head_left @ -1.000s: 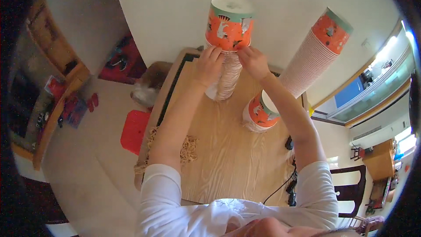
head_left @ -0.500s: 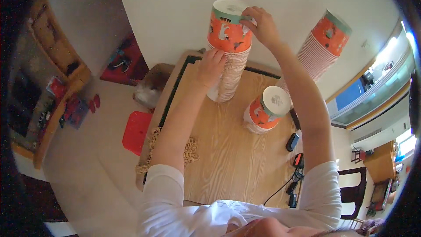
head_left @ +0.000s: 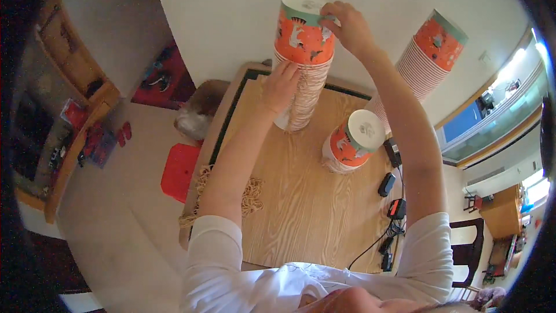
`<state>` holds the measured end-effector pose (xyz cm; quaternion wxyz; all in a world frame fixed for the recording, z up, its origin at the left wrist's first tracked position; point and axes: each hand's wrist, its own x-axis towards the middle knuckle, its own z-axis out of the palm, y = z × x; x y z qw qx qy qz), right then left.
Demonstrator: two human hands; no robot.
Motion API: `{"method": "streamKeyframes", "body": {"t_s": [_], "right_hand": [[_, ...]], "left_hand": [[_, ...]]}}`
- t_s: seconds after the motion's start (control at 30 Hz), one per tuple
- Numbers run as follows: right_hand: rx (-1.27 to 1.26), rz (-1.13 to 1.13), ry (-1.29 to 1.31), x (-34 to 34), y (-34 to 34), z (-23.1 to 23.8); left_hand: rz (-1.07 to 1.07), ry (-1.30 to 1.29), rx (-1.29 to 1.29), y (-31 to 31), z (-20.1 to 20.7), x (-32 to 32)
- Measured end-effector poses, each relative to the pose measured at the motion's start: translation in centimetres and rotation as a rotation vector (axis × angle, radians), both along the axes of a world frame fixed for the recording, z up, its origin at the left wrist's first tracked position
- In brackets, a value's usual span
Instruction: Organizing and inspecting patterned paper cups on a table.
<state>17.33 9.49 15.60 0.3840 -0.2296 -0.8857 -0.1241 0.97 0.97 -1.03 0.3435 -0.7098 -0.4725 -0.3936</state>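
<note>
A tall stack of upside-down paper buckets [head_left: 301, 43], orange with a green band and animal pictures, stands at the far side of the wooden table [head_left: 301, 214]. Its nested rims [head_left: 311, 90] are wrapped in pale cord loops. My left hand [head_left: 281, 87] is closed at the left of the stack, its fingertips at the top bucket's rim. Higher up, my right hand [head_left: 350, 28] pinches that bucket at the green band beside its white base. Whether the fingers also hold a cord is hidden. A short stack of the same buckets [head_left: 350, 145] sits to the right.
Another tall bucket stack [head_left: 425, 66] leans in view behind my right forearm. Beige cords [head_left: 250, 197] lie in a heap at the table's left edge. Black adapters [head_left: 387, 185] and cables line the right edge. A red stool [head_left: 179, 171] stands left of the table.
The top bucket and both hands are slightly higher in the picture. The rest of the scene has shifted upward a little too. The grips look the same.
</note>
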Motion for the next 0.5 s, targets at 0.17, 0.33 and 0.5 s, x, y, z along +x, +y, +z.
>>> {"method": "streamKeyframes", "body": {"t_s": [0.17,0.33,0.5], "right_hand": [[-0.011,-0.034,0.004,0.1,-0.3,0.2],[0.03,-0.023,-0.025,-0.2,-0.8,0.3],[0.079,-0.058,-0.024,0.0,-1.1,-0.3]], "left_hand": [[-0.005,0.047,-0.057,-1.2,1.4,0.6],[0.009,0.02,-0.048,-0.5,0.5,0.5],[-0.003,-0.017,-0.079,-0.6,0.5,0.6]]}}
